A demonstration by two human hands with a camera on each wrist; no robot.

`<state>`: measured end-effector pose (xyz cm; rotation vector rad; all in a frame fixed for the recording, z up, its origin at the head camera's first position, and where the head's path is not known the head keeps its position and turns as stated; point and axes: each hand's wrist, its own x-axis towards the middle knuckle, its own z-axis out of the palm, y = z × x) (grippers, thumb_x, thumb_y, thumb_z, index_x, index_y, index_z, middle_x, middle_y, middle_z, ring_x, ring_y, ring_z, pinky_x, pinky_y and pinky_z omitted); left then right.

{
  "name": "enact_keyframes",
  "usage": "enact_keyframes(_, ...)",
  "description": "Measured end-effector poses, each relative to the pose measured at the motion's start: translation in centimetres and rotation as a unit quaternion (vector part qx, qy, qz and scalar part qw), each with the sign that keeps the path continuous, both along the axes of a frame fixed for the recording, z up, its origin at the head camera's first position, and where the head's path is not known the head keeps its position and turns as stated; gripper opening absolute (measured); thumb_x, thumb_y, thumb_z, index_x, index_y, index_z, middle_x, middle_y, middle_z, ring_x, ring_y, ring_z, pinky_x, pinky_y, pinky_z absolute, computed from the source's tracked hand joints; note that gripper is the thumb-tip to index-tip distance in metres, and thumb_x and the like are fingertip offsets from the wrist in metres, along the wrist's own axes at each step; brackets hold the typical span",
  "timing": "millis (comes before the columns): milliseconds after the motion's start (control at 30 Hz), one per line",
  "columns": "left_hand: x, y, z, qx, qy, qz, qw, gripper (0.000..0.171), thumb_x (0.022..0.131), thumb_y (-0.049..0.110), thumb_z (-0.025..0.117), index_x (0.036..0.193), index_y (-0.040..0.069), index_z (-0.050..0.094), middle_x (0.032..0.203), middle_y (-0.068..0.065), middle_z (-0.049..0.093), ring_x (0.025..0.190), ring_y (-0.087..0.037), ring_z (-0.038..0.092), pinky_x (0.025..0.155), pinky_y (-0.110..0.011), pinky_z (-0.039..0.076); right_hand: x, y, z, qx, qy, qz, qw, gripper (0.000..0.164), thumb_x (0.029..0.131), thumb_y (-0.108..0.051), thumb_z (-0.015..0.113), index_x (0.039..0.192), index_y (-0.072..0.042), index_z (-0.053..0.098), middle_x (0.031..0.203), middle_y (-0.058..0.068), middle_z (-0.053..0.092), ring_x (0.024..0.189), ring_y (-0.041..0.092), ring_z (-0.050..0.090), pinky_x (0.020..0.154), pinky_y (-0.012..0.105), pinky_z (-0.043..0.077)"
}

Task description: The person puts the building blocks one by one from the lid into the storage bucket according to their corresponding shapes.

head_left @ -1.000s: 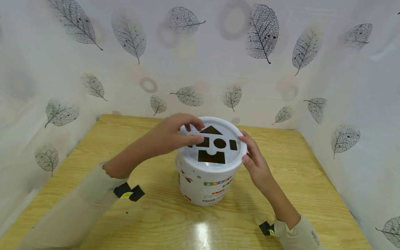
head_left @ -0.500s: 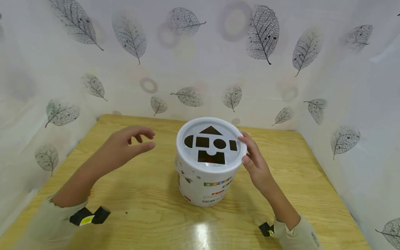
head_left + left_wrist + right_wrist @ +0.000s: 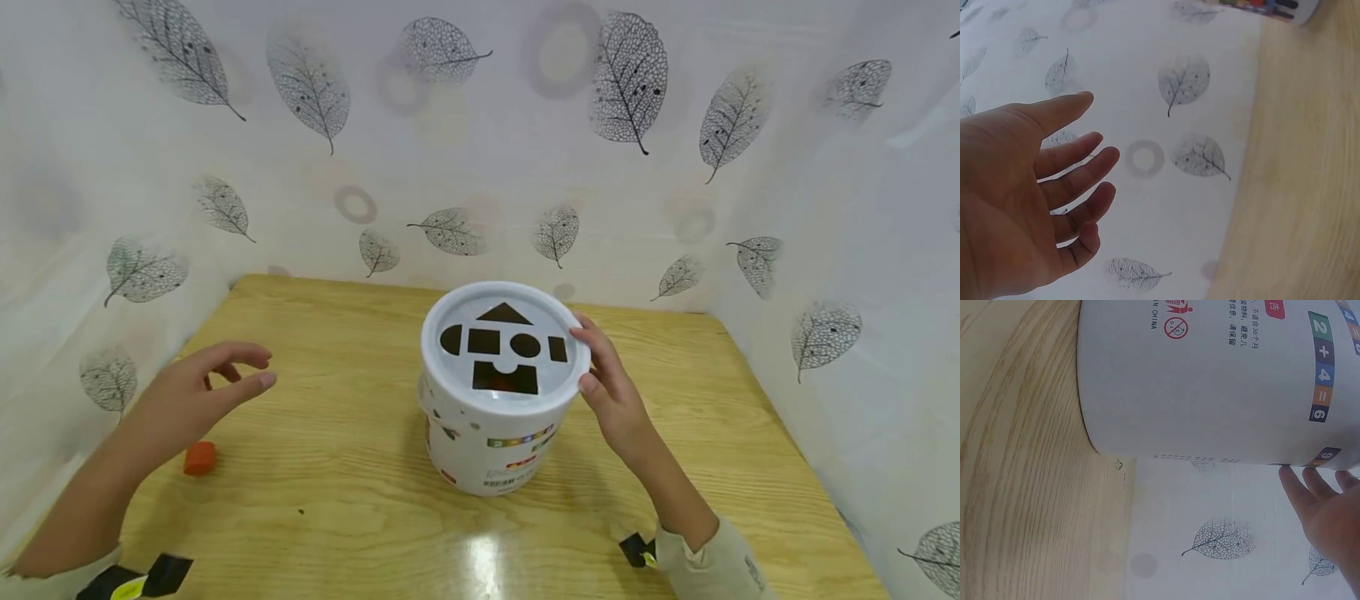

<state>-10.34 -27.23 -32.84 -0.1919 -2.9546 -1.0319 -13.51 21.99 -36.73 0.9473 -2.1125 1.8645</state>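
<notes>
A white bucket [image 3: 465, 442] with printed sums stands upright on the table. Its white lid [image 3: 506, 290] has cut-out holes: a triangle, a half circle, a square, a circle, a rectangle and an arch shape. My right hand [image 3: 618, 408] rests against the right side of the lid's rim, fingertips and thumb touching it; in the right wrist view its fingers [image 3: 1313, 487] lie on the bucket's side. Off to the left, my left hand [image 3: 198, 396] holds nothing, its fingers loosely bent. Close by its wrist, an orange-red block [image 3: 199, 458] lies on the table.
The wooden table [image 3: 360, 533] is enclosed at the back and sides by a white leaf-patterned sheet [image 3: 480, 167]. A tiny dark speck [image 3: 302, 512] shows on the wood left of the bucket.
My left hand has drawn back from over the lid, leftward and toward me, uncovering the half-circle hole and the orange-red block. My right hand stays at the rim; the bucket keeps its place.
</notes>
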Motion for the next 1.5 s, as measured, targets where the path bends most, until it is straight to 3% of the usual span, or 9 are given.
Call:
enact_keyframes(200, 0.9, -2.9, -1.9, -0.021, -0.027, 0.035, 0.9988, 0.049, 0.099, 0.053, 0.058, 0.134, 0.019, 0.059, 0.128, -0.008, 0.062, 0.096, -0.002, 0.048, 0.063, -0.031, 0.045, 0.0, 0.1, 0.1, -0.001, -0.002, -0.002, 1.0, 0.053, 0.108, -0.029, 0.047, 0.154, -0.005, 0.033, 0.167, 0.01, 0.018, 0.14, 0.014, 0.044, 0.101, 0.023, 0.049)
enact_keyframes(433, 1.5, -5.8, -4.1, -0.049, -0.09, 0.074, 0.992, 0.07, 0.1, 0.06, 0.05, 0.144, 0.005, 0.05, 0.141, -0.026, 0.052, 0.113, -0.041, 0.05, 0.067, -0.033, 0.044, 0.1, 0.0, 0.0, -0.002, -0.003, -0.002, 1.0, 0.053, 0.108, -0.028, 0.047, 0.154, -0.005, 0.032, 0.167, 0.011, 0.017, 0.14, 0.013, 0.044, 0.102, 0.023, 0.048)
enact_keyframes(700, 2.5, -9.2, -6.7, -0.052, -0.113, 0.102, 0.9869, 0.072, 0.101, 0.056, 0.049, 0.141, -0.003, 0.05, 0.136, -0.035, 0.053, 0.107, -0.046, 0.056, 0.069, -0.035, 0.046, 0.1, 0.0, 0.0, 0.002, -0.006, -0.004, 1.0, 0.053, 0.109, -0.028, 0.046, 0.154, -0.005, 0.032, 0.167, 0.014, 0.016, 0.142, 0.013, 0.042, 0.103, 0.023, 0.048)
enact_keyframes(900, 3.0, -10.9, -8.5, -0.062, -0.167, 0.098, 0.9791, 0.079, 0.102, 0.059, 0.044, 0.143, -0.009, 0.044, 0.136, -0.042, 0.047, 0.111, -0.056, 0.053, 0.08, -0.056, 0.047, 0.2, 0.0, 0.1, 0.002, -0.003, -0.004, 1.0, 0.053, 0.109, -0.028, 0.046, 0.154, -0.005, 0.032, 0.167, 0.01, 0.018, 0.142, 0.013, 0.041, 0.103, 0.023, 0.047)
enact_keyframes(1000, 3.0, -11.1, -9.2, -0.058, -0.196, 0.082, 0.9755, 0.08, 0.103, 0.059, 0.042, 0.142, -0.01, 0.043, 0.132, -0.043, 0.05, 0.11, -0.056, 0.055, 0.079, -0.056, 0.049, 0.1, -0.1, 0.1, 0.003, -0.001, -0.002, 1.0, 0.052, 0.109, -0.027, 0.046, 0.154, -0.005, 0.032, 0.167, 0.01, 0.018, 0.142, 0.013, 0.041, 0.103, 0.023, 0.047)
enact_keyframes(1200, 3.0, -10.6, -10.0, -0.039, -0.196, 0.06, 0.9779, 0.075, 0.103, 0.057, 0.043, 0.14, -0.008, 0.049, 0.13, -0.036, 0.058, 0.113, -0.053, 0.057, 0.081, -0.053, 0.05, 0.1, -0.1, 0.1, 0.003, 0.003, 0.001, 1.0, 0.052, 0.109, -0.026, 0.046, 0.154, -0.005, 0.032, 0.167, 0.013, 0.017, 0.144, 0.017, 0.04, 0.103, 0.023, 0.047)
enact_keyframes(1400, 2.8, -9.8, -10.0, -0.031, -0.178, 0.053, 0.9821, 0.067, 0.102, 0.053, 0.052, 0.136, -0.004, 0.055, 0.119, -0.021, 0.069, 0.105, -0.032, 0.064, 0.075, -0.035, 0.048, 0.2, 0.0, 0.0, 0.009, -0.005, -0.008, 1.0, 0.052, 0.109, -0.026, 0.045, 0.155, -0.006, 0.032, 0.167, 0.016, 0.015, 0.143, 0.013, 0.041, 0.103, 0.023, 0.047)
enact_keyframes(1500, 2.7, -9.6, -9.9, -0.038, -0.172, 0.051, 0.983, 0.064, 0.101, 0.053, 0.054, 0.133, -0.002, 0.057, 0.117, -0.017, 0.07, 0.101, -0.025, 0.063, 0.073, -0.031, 0.046, 0.2, 0.1, 0.0, 0.011, -0.007, -0.01, 1.0, 0.052, 0.109, -0.026, 0.045, 0.155, -0.006, 0.032, 0.167, 0.016, 0.015, 0.143, 0.012, 0.041, 0.103, 0.023, 0.047)
